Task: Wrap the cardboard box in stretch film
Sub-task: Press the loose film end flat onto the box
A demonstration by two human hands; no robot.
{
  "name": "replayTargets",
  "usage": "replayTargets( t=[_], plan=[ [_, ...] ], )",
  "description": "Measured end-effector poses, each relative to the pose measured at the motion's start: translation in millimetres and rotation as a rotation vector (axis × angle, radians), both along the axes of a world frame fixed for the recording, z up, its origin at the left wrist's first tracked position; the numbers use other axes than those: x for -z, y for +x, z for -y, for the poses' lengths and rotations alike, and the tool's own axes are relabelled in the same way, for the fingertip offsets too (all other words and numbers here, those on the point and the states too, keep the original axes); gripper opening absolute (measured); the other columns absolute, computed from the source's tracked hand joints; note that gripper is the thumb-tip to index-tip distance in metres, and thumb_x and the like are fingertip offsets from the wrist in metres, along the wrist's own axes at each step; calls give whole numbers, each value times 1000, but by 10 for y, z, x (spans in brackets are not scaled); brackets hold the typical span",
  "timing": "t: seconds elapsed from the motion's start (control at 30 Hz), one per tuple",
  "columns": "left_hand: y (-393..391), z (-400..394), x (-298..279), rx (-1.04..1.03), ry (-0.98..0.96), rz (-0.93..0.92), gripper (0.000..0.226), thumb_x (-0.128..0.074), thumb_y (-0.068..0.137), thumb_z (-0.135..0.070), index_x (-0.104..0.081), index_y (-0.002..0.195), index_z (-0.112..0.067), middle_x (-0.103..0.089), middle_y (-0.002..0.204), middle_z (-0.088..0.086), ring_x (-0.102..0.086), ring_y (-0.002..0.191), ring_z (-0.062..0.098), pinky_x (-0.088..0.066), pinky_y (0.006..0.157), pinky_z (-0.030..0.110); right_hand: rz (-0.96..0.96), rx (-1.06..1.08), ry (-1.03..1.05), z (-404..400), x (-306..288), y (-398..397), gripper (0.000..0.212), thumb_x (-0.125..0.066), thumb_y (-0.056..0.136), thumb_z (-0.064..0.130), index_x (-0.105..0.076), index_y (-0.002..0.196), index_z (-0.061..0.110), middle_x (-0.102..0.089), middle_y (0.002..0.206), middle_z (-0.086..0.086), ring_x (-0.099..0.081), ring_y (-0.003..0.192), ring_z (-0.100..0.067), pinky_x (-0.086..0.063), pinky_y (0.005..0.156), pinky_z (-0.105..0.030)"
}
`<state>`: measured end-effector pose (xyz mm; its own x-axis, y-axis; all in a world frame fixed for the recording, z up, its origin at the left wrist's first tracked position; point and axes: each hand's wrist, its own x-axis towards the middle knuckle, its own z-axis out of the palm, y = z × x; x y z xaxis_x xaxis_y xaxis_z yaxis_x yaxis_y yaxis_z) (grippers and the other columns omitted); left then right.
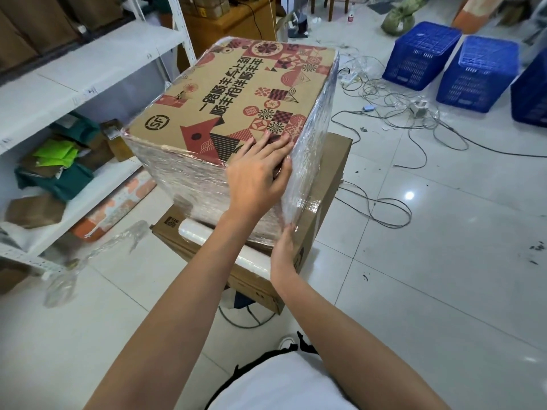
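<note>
The fingers (275, 143) of the left hand (257, 176) lie spread flat over the near top corner of the cardboard box (231, 93), thumb on the film-covered side. The right hand (282, 247) presses open against its lower edge. The box sits tilted on a plain carton (322, 184), beside the film roll (207, 235). It looks stiff but bulky, and the stretch film (189, 176) is probably slick, so corners and edges seem the safest hold.

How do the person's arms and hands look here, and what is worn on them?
Both forearms are bare: no sleeves reach them, and no gloves, watch or rings are visible. The left hand and right hand are uncovered, with short nails. Near the body a white garment with dark trim shows.
</note>
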<state>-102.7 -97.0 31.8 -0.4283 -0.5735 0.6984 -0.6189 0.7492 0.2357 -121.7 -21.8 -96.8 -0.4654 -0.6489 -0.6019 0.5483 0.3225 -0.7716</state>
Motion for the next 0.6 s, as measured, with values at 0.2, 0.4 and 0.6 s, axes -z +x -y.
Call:
replayTargets(
  t=[0.2, 0.4, 0.6],
  plan=[
    [10, 24, -8, -11, 60, 15, 32, -48, 90, -30, -71, 110, -20, -67, 116, -5, -58, 117, 16, -39, 101, 30, -85, -45, 59, 49, 22, -75, 56, -18, 102, 47, -25, 149, 19, -25, 155, -1, -23, 143, -21, -18, 118, -44],
    [-30, 12, -34, -13, 86, -11, 33, -46, 91, -29, -72, 108, -19, -68, 114, -4, -59, 117, 17, -38, 101, 30, 46, -81, 133, 235, -26, -323, 59, -18, 100, 54, -31, 147, 20, -34, 150, -4, -28, 139, -24, -20, 114, -40],
    [13, -38, -19, 21, 85, 16, 34, -44, 93, -27, -71, 110, -17, -67, 118, -3, -57, 119, 19, -37, 103, 32, 96, -67, 123, 241, 82, -322, 56, -21, 97, 60, -45, 133, 25, -44, 137, 0, -38, 129, -20, -21, 113, -40]
  ],
)
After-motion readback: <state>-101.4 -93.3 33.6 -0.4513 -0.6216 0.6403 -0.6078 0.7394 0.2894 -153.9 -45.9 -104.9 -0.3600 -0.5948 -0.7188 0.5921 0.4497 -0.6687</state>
